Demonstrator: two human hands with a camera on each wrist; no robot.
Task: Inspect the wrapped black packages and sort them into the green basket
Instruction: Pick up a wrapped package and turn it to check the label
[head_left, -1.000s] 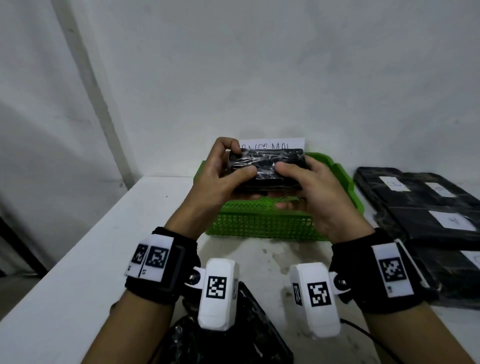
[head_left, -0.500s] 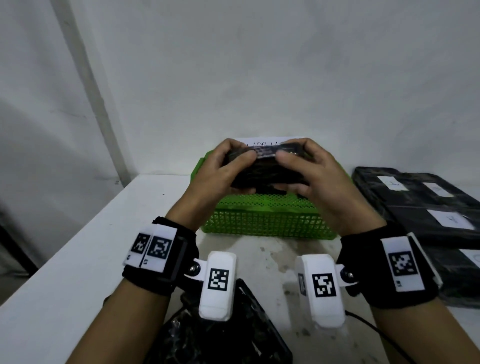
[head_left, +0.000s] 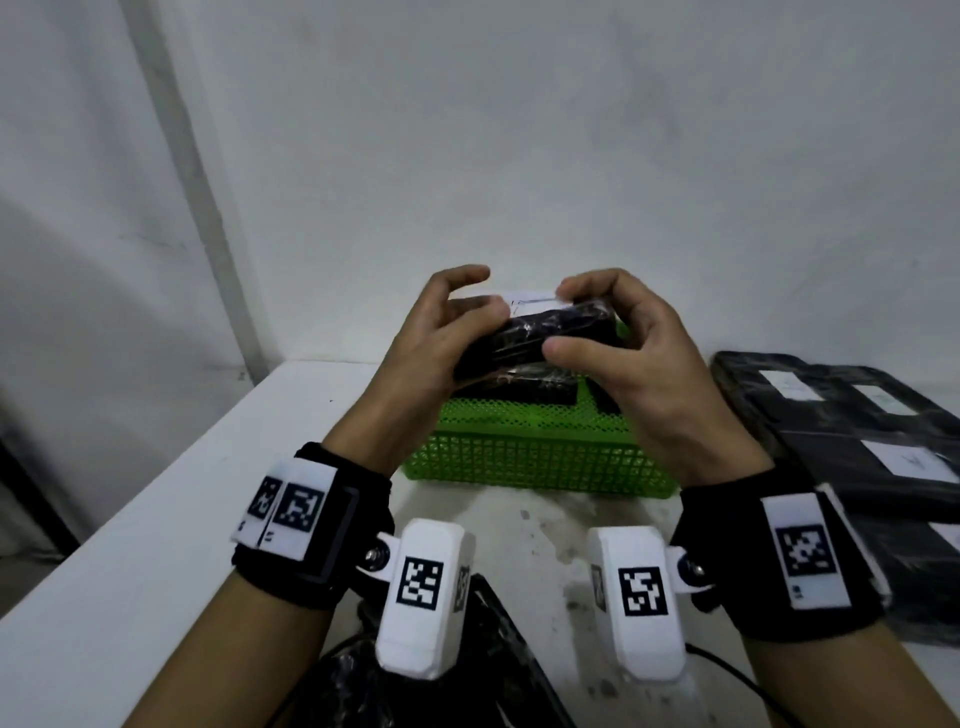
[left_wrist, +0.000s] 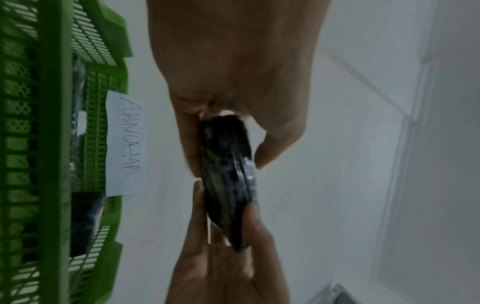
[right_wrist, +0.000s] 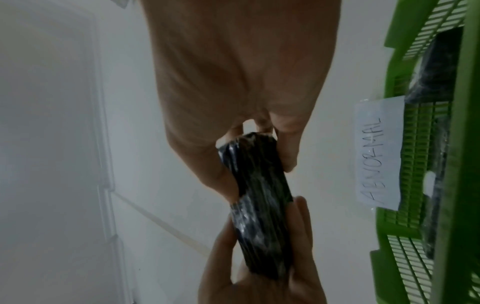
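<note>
I hold a black package (head_left: 545, 338) wrapped in shiny film between both hands, above the green basket (head_left: 540, 457). My left hand (head_left: 475, 317) grips its left end with thumb and palm, the index finger lifted off. My right hand (head_left: 566, 317) pinches the right end between thumb and curled fingers. The left wrist view shows the package (left_wrist: 226, 174) edge-on between my left hand (left_wrist: 228, 144) and right fingers (left_wrist: 197, 205). The right wrist view has the package (right_wrist: 259, 201) in my right hand (right_wrist: 257, 160). Other black packages (head_left: 519, 389) lie in the basket.
A white paper label (left_wrist: 126, 144) reading ABNORMAL is fixed to the basket's far wall. A stack of black packages with white labels (head_left: 857, 431) lies on the white table (head_left: 156, 545) at the right. Another black wrapped package (head_left: 467, 675) lies near me, under my wrists. A wall stands close behind.
Both hands have turned the package from showing its broad face to edge-on, its left end lower. My left index finger has come off its top.
</note>
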